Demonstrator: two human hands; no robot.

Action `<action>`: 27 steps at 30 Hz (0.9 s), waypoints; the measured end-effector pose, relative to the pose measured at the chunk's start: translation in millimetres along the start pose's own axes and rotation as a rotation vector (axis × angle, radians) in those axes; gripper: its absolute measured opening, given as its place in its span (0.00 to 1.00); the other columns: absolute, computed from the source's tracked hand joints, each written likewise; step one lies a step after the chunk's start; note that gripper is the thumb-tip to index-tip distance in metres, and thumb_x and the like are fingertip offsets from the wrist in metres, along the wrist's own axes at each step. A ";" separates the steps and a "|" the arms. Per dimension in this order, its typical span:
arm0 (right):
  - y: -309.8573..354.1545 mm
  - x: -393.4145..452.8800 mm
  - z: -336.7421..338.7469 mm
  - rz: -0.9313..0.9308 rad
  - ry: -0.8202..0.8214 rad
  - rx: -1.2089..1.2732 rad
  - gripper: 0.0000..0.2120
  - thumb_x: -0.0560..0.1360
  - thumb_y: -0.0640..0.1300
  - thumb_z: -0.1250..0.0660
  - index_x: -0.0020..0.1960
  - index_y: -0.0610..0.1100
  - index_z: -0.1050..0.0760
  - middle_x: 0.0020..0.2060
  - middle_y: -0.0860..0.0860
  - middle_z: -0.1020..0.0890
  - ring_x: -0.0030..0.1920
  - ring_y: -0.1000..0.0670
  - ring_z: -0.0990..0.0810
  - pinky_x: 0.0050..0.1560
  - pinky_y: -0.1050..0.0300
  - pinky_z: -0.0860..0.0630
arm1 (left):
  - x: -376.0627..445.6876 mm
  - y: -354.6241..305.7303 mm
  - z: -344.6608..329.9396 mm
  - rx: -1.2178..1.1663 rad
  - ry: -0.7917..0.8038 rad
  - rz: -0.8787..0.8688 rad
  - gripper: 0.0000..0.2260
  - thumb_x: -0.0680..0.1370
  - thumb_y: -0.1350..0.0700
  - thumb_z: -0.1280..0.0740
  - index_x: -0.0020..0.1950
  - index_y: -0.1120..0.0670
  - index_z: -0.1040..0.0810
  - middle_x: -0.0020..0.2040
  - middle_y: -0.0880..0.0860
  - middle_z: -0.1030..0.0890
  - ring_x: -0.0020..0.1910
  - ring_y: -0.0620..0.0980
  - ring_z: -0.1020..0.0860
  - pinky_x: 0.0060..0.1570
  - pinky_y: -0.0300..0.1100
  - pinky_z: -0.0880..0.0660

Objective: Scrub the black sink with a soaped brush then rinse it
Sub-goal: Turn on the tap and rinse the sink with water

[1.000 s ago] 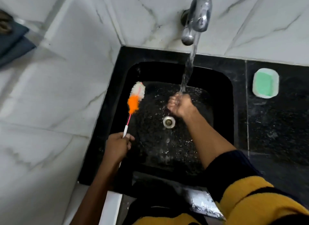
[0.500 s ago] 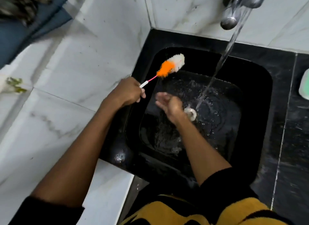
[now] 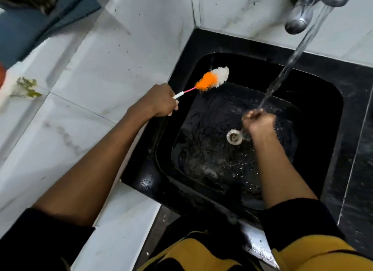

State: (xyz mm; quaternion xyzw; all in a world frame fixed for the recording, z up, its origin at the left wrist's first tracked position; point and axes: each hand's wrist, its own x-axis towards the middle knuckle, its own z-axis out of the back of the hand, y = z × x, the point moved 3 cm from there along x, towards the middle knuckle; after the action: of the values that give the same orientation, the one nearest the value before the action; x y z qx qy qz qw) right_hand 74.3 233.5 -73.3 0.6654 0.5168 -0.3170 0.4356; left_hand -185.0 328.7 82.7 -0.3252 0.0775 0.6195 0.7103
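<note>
White marble wall (image 3: 105,55) fills the left side; black sink (image 3: 327,129) sits in the corner w/ wet basin floor, water pooled round the steel drain (image 3: 234,137); chrome tap (image 3: 302,12) top right, stream of water (image 3: 290,63) running down at a slant. Left hand (image 3: 159,101) hovers over sink's left rim, fingers wrapped tight round the white handle end of the brush (image 3: 212,79); brush head, orange then white bristles, points up-right, held above the basin, not touching it. Right hand (image 3: 259,122) is low in the basin just beside the drain, under the stream; fingers curled in; can't tell if it holds anything.
</note>
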 end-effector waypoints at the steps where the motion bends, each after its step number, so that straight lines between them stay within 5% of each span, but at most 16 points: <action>1: -0.7 -3.7 -5.4 0.032 0.004 -0.057 0.17 0.79 0.39 0.55 0.34 0.46 0.37 0.25 0.51 0.35 0.26 0.53 0.38 0.26 0.62 0.40 | 1.6 -0.1 0.5 0.012 0.000 -0.008 0.06 0.77 0.57 0.33 0.43 0.55 0.17 0.30 0.52 0.19 0.34 0.49 0.21 0.35 0.41 0.30; 6: -64.9 -44.0 -25.5 0.122 0.130 -0.538 0.13 0.80 0.36 0.47 0.40 0.41 0.28 0.32 0.46 0.23 0.28 0.50 0.23 0.27 0.59 0.26 | 11.8 -7.3 5.8 0.097 -0.014 -0.064 0.07 0.77 0.57 0.33 0.46 0.58 0.17 0.34 0.55 0.19 0.36 0.52 0.19 0.37 0.45 0.23; 10: -159.4 -85.3 -12.5 -0.175 0.461 -0.921 0.14 0.82 0.39 0.44 0.52 0.32 0.23 0.46 0.40 0.17 0.45 0.45 0.18 0.54 0.49 0.21 | 18.0 -13.0 8.7 0.151 -0.033 -0.096 0.06 0.77 0.56 0.33 0.46 0.57 0.19 0.36 0.54 0.20 0.39 0.54 0.18 0.42 0.48 0.21; 14: -146.3 -81.6 4.4 -0.222 0.326 -0.805 0.14 0.80 0.36 0.48 0.50 0.32 0.25 0.45 0.38 0.19 0.42 0.44 0.19 0.53 0.50 0.22 | 17.9 -12.4 6.1 0.161 -0.018 -0.111 0.05 0.76 0.57 0.34 0.44 0.56 0.19 0.34 0.53 0.20 0.39 0.54 0.18 0.43 0.47 0.20; 18: -72.1 -40.5 16.5 -0.225 0.138 -0.274 0.14 0.77 0.35 0.51 0.40 0.38 0.28 0.30 0.46 0.24 0.30 0.50 0.24 0.38 0.60 0.25 | 16.1 -5.6 2.7 0.119 -0.008 -0.104 0.07 0.76 0.57 0.34 0.44 0.58 0.18 0.36 0.56 0.18 0.39 0.55 0.17 0.47 0.54 0.18; 21: -21.1 -10.2 13.8 -0.155 0.094 0.045 0.17 0.79 0.40 0.53 0.37 0.43 0.30 0.27 0.49 0.27 0.28 0.52 0.30 0.34 0.64 0.34 | 14.3 -2.3 0.0 0.115 -0.010 -0.107 0.07 0.76 0.57 0.34 0.45 0.60 0.19 0.38 0.58 0.18 0.40 0.56 0.17 0.47 0.55 0.19; 24: 8.2 9.2 1.3 -0.056 0.070 0.031 0.14 0.79 0.39 0.53 0.38 0.44 0.34 0.28 0.48 0.30 0.28 0.51 0.34 0.31 0.62 0.36 | 14.4 -0.3 -2.0 0.125 -0.005 -0.109 0.08 0.76 0.57 0.34 0.46 0.60 0.19 0.38 0.58 0.18 0.40 0.57 0.17 0.47 0.56 0.19; 27: 4.8 9.6 -11.9 0.042 0.100 -0.249 0.17 0.80 0.40 0.55 0.36 0.45 0.36 0.27 0.49 0.32 0.28 0.51 0.35 0.29 0.63 0.36 | 14.8 1.6 -1.9 0.136 -0.016 -0.110 0.07 0.76 0.56 0.34 0.46 0.59 0.20 0.38 0.57 0.19 0.39 0.56 0.18 0.46 0.56 0.19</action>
State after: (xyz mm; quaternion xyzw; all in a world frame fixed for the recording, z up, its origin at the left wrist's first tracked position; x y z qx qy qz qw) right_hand 81.2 247.9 -75.5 0.6319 0.5590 -0.2077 0.4950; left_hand -182.7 339.9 73.0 -0.2751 0.0957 0.5753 0.7643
